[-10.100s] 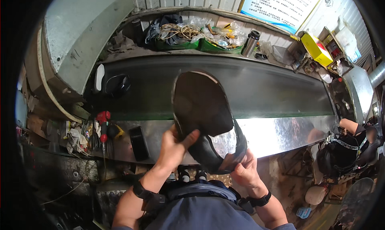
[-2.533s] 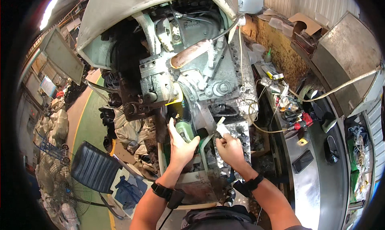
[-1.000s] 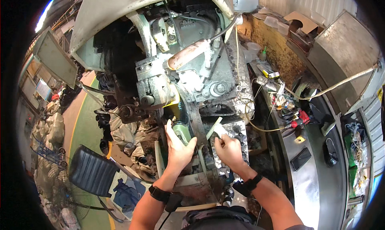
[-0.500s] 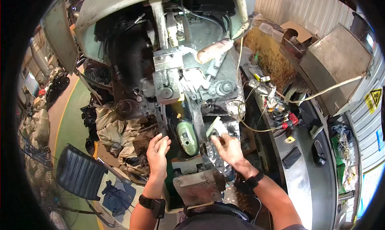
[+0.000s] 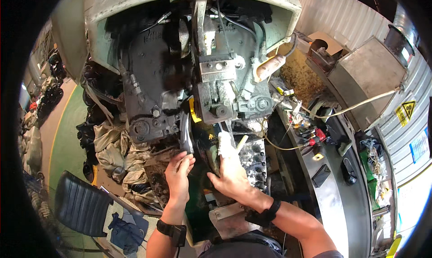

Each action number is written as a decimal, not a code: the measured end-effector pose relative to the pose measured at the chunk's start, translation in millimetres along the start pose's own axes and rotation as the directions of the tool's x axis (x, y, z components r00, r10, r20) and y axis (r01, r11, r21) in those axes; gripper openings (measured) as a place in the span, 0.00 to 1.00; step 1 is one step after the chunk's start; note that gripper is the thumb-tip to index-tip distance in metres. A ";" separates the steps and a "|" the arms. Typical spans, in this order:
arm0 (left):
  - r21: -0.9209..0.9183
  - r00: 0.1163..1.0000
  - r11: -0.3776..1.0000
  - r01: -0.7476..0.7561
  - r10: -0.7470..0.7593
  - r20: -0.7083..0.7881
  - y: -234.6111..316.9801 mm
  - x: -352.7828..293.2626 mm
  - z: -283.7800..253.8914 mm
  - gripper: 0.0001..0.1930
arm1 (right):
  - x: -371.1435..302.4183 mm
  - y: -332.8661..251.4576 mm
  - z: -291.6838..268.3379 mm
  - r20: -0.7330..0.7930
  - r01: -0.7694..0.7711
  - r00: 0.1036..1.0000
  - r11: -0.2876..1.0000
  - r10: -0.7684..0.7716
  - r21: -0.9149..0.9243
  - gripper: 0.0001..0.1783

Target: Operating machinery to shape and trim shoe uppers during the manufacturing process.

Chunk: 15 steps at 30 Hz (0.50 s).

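Note:
A dark shoe upper (image 5: 201,134), on what looks like a green-soled shoe last, sits in the middle of the machine (image 5: 220,109). My right hand (image 5: 231,174) lies over its near right side, thumb towards me and back of the hand up. White material (image 5: 225,144) covers its fingertips; whether cloth or tape I cannot make out. From beside those fingers a pale stick (image 5: 242,143) juts to the upper right. My left hand (image 5: 179,174) is closed, fingertips at the lower end of a curved dark piece (image 5: 186,134) left of the shoe.
Right of the machine runs a dark bench (image 5: 335,181) bearing a phone (image 5: 321,175), a black shoe (image 5: 348,171) and loose tools. A chair (image 5: 83,204) stands at the lower left, near piled cloth (image 5: 112,150). A cream hood (image 5: 189,6) overhangs the machine.
My right hand has moved left onto the shoe, covering much of the green part. My left hand's fingers have closed at the dark piece. The view has shifted slightly.

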<state>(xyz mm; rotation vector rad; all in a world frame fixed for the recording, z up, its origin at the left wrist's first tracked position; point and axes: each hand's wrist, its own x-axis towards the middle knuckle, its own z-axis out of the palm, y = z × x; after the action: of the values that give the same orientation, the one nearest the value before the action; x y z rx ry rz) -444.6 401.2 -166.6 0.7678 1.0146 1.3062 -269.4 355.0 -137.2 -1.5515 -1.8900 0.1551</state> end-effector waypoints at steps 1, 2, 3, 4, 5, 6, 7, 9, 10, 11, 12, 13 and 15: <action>-0.004 1.000 1.000 -0.004 0.004 0.002 0.0 -1.4 -0.6 0.15 | 2.0 -0.9 1.5 -0.036 0.001 0.999 1.000 0.000 0.025 0.48; -0.051 1.000 0.999 -0.012 0.012 -0.001 -0.9 -3.8 0.0 0.14 | 2.5 -0.8 -1.6 -0.051 -0.002 0.999 0.998 0.005 0.058 0.49; -0.097 1.000 0.995 -0.021 0.021 -0.005 -0.7 -5.9 0.8 0.14 | 0.2 -0.2 -9.3 0.000 -0.116 0.993 0.987 0.117 0.110 0.49; -0.099 0.999 0.995 -0.032 0.030 -0.021 2.2 -5.6 -6.0 0.14 | 4.0 -19.0 -34.4 0.174 -0.318 0.946 0.889 0.273 0.329 0.48; -0.241 0.996 0.967 0.085 -0.085 0.010 5.8 -6.8 -13.2 0.16 | 4.3 -32.0 -58.7 0.385 -0.521 0.848 0.706 0.364 0.481 0.47; -0.377 0.978 0.902 0.210 -0.193 0.084 10.0 -8.2 -8.9 0.18 | -8.3 -25.0 -71.9 0.419 -0.568 0.822 0.512 0.385 0.644 0.46; -0.430 0.958 0.863 0.266 -0.188 0.215 32.0 -21.3 14.4 0.26 | -25.3 -13.2 -86.8 0.498 -0.562 0.812 0.178 0.306 0.808 0.45; -0.494 0.867 0.825 0.274 0.010 0.498 35.5 -37.4 31.6 0.31 | -73.7 -2.0 -104.2 0.616 -0.483 0.752 -0.439 0.236 0.758 0.45; -0.484 0.792 0.860 0.161 0.180 0.584 39.4 -48.6 44.1 0.33 | -99.3 5.5 -109.2 0.596 -0.439 0.787 -0.533 0.160 0.723 0.45; -0.477 0.752 0.878 0.027 0.297 0.588 36.0 -57.7 59.5 0.33 | -139.2 33.0 -99.6 0.645 -0.443 0.748 -0.604 0.158 0.662 0.45; -0.462 0.785 0.887 0.026 0.268 0.559 35.6 -74.1 72.6 0.33 | -150.1 22.8 -105.1 0.664 -0.373 0.726 -0.707 0.181 0.601 0.43; -0.446 0.813 0.895 0.031 0.237 0.532 36.5 -89.5 82.5 0.34 | -158.7 12.5 -113.0 0.680 -0.287 0.705 -0.795 0.203 0.534 0.41; -0.304 0.806 0.952 0.034 0.153 0.571 30.9 -109.8 93.7 0.31 | -190.9 28.7 -107.6 0.683 -0.240 0.702 -0.835 0.202 0.494 0.40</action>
<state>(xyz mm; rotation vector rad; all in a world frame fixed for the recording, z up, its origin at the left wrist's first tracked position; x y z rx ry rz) -368.1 305.6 -84.1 0.8956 0.2779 1.1268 -173.7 156.2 -149.4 -0.3570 0.1639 1.8415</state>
